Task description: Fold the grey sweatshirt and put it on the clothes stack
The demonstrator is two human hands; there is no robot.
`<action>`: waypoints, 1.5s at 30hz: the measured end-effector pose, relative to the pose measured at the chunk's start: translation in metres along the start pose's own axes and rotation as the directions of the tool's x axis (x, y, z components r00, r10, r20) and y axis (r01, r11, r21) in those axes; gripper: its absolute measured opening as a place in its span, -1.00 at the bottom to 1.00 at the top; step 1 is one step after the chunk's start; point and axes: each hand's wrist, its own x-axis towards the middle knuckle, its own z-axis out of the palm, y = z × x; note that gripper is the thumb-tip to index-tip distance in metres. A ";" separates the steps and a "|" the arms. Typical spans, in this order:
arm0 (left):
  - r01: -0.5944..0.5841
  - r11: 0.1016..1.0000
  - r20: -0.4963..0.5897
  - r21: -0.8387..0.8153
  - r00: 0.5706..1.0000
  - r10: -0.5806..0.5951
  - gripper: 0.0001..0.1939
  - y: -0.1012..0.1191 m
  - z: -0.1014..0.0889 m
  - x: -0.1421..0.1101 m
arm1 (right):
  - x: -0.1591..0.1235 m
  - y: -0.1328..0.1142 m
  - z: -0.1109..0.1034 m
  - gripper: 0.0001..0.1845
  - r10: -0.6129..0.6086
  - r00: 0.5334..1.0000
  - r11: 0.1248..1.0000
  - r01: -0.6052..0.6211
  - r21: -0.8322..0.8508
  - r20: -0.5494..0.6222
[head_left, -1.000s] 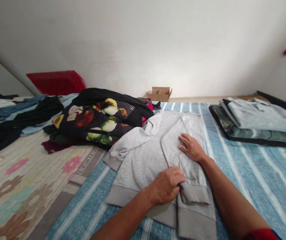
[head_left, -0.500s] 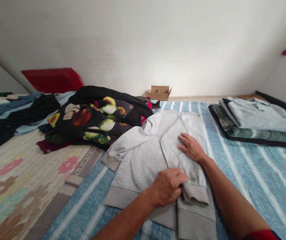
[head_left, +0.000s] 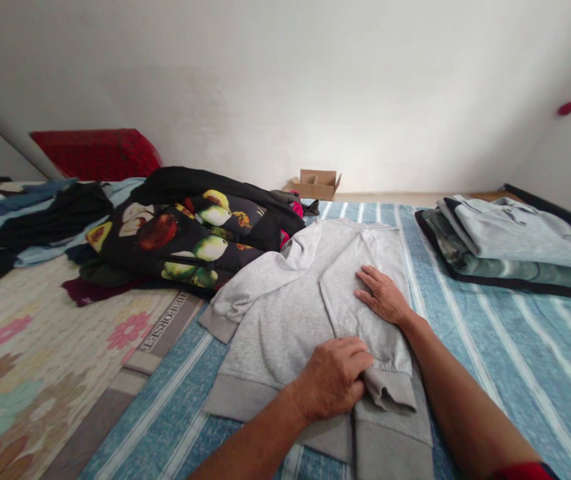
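A light grey sweatshirt [head_left: 285,320] lies spread on a blue striped cloth, its right-hand side folded inward with a sleeve laid down across the body. My left hand [head_left: 335,377] is closed on the fabric beside that sleeve's cuff [head_left: 390,392]; its fingertips are partly hidden. Higher on the same sleeve, my right hand [head_left: 382,293] rests flat with its fingers stretched out. The other sleeve [head_left: 252,290] points out to the left, bent and wrinkled.
Left of the sweatshirt is a heap of dark clothes with a fruit-print garment [head_left: 190,233]. Folded clothes [head_left: 520,233] are stacked at the right. A cardboard box [head_left: 318,183] and a red case [head_left: 98,157] stand by the wall. A flowered mat [head_left: 65,353] covers the left.
The view has shifted very slightly, so the clothes heap appears a little farther left. Both hands stay in nearly the same places on the sweatshirt.
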 end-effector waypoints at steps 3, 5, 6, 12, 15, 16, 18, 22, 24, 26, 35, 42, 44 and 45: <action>0.008 1.000 0.003 0.027 1.000 -0.008 -0.76 0.001 0.003 0.000 | 0.000 0.000 0.000 -0.40 -0.004 1.000 1.000 0.004 0.004 0.002; 0.012 0.999 0.000 0.036 1.000 -0.012 -0.76 0.002 0.005 -0.001 | 0.000 0.000 0.000 -0.40 -0.001 1.000 1.000 0.001 0.007 0.003; 0.014 0.999 -0.002 0.038 1.000 -0.013 -0.77 0.002 0.005 -0.001 | 0.000 0.000 0.000 -0.41 0.000 1.000 1.000 0.000 0.009 0.003; 0.009 0.999 -0.003 0.046 1.000 -0.009 -0.76 0.002 0.007 -0.002 | 0.001 -0.004 -0.002 -0.43 0.002 1.000 0.999 -0.002 0.038 -0.016; 0.001 0.998 0.001 0.055 1.000 -0.001 -0.75 0.002 0.007 -0.003 | 0.002 -0.009 -0.007 -0.44 0.020 1.000 0.997 -0.018 0.075 -0.024; 0.000 0.998 0.001 0.060 1.000 0.000 -0.75 0.002 0.006 -0.003 | 0.002 -0.011 -0.010 -0.45 0.030 0.999 0.996 -0.027 0.085 -0.032; 0.001 0.997 0.002 0.072 1.000 -0.001 -0.75 0.002 0.006 -0.004 | -0.003 -0.017 -0.019 -0.46 0.052 0.997 0.995 -0.047 0.091 -0.052; 0.002 0.995 -0.007 0.103 1.000 -0.001 -0.77 0.003 0.007 -0.003 | -0.032 -0.045 -0.049 -0.54 0.086 0.992 0.970 -0.063 0.236 -0.089; 0.003 0.993 -0.020 0.114 1.000 -0.001 -0.78 0.003 0.008 -0.003 | -0.054 -0.066 -0.067 -0.65 0.069 0.994 0.937 -0.034 0.349 -0.089; 0.013 0.993 -0.038 0.117 0.999 -0.008 -0.78 0.004 0.008 -0.002 | -0.079 -0.089 -0.084 -0.77 0.045 0.997 0.900 -0.012 0.436 -0.065; 0.014 0.994 -0.046 0.104 0.999 -0.009 -0.73 0.007 0.004 0.000 | -0.138 -0.131 -0.091 -0.79 -0.020 0.996 0.954 0.044 0.298 -0.084; 0.017 0.992 -0.039 0.123 0.999 -0.012 -0.72 0.008 0.004 0.000 | -0.138 -0.126 -0.083 -0.73 -0.022 0.991 0.987 0.042 0.155 -0.130; 0.017 0.992 -0.037 0.124 0.999 -0.012 -0.72 0.008 0.004 0.000 | -0.142 -0.125 -0.082 -0.68 -0.024 0.992 0.993 0.039 0.111 -0.127; 0.018 0.992 -0.035 0.125 0.999 -0.013 -0.72 0.008 0.004 0.000 | -0.144 -0.125 -0.081 -0.66 -0.022 0.991 0.995 0.033 0.089 -0.130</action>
